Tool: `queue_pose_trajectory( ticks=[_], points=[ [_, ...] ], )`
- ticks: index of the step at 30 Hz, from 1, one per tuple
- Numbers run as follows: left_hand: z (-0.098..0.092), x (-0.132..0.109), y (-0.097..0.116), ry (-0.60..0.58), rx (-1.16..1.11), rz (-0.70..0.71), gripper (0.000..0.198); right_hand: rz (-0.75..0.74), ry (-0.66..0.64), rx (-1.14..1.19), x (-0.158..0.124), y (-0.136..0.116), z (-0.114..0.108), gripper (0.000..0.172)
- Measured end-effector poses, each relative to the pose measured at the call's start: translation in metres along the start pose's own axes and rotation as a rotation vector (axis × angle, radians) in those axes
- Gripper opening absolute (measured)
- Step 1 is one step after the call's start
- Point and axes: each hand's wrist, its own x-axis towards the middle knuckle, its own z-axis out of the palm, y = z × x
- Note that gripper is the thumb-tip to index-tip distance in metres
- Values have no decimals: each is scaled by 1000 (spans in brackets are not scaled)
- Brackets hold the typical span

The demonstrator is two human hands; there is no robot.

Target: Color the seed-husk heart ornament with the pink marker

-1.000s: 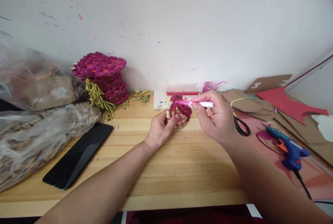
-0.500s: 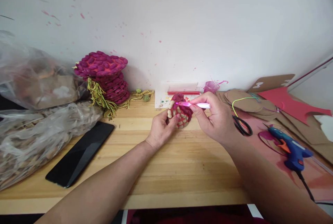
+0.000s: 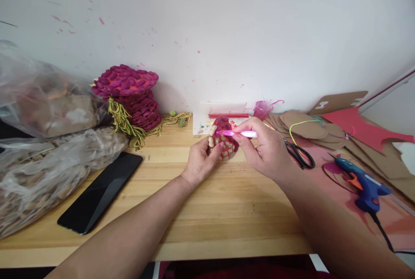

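Your left hand is half closed on the shell-covered disc. The thumb presses on its front face and the other fingers go behind it, so the disc stands nearly upright just past your fingertips. I cannot tell if its lower edge rests on the table. Your right hand is pinched shut on a thin brush. The brush lies almost level, with its long axis running from right to left, and its pink tip touches the upper part of the disc. The disc is therefore directly left of your right hand, very near, between both hands. Only the left hand touches it. Scissors lie just beside the right hand, on its outer side.
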Motion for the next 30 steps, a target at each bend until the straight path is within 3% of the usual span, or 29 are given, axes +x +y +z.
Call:
queue_pose_trajectory(
  ticks=[8, 14, 17, 21, 26, 30],
  points=[
    [0, 0, -1, 2, -11, -3, 33, -5, 99, -52, 2, 3, -5, 5],
    [0, 0, -4, 4, -11, -24, 33, 11, 19, 27, 2, 0, -1, 4],
    [0, 1, -7, -13, -67, -43, 32, 40, 61, 12, 1, 4, 1, 3],
    [0, 3, -8, -27, -260, -131, 37, 92, 135, 15, 1, 7, 2, 2],
    [2, 3, -3, -33, -461, -303, 47, 107, 84, 38, 0, 4, 4, 4],
    [3, 3, -4, -23, -546, -363, 49, 154, 73, 32, -1, 6, 7, 4]
  ],
)
